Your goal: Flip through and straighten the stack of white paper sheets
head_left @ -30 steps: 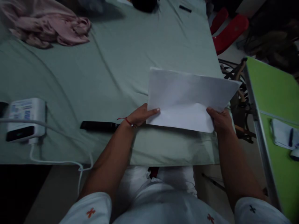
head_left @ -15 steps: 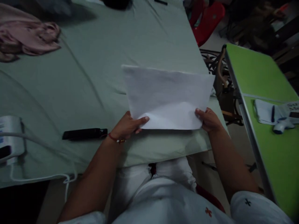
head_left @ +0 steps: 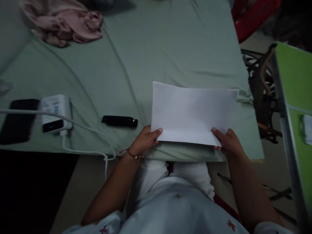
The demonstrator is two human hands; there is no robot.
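"What's at the far left?"

"A dark flat slab (head_left: 18,126), like a phone, with a white box (head_left: 55,109) just beside it. A white cable (head_left: 63,143) comes from the box's near side."

"Any writing?"

"Blue print on the box's upper face, too blurred to read. The near part is a dark panel."

"Next?"

"Pink cloth (head_left: 70,26) bunched near the far edge of view, then a slim black object (head_left: 119,121) lying on the pale green tablecloth (head_left: 182,48). I can't make out a brand on it."

"And the hands?"

"The left hand (head_left: 145,140), red bracelet (head_left: 133,155) at the wrist, pinches the near left corner of the white paper (head_left: 187,113), thumb on top. The paper is held over the tablecloth at its near edge, plain face up. The right hand (head_left: 227,142) grips the near right corner likewise."

"Beyond that?"

"A red chair (head_left: 255,16) at the top, then a bright green table (head_left: 296,78), bearing a whitish item (head_left: 307,128) cut off by the frame."
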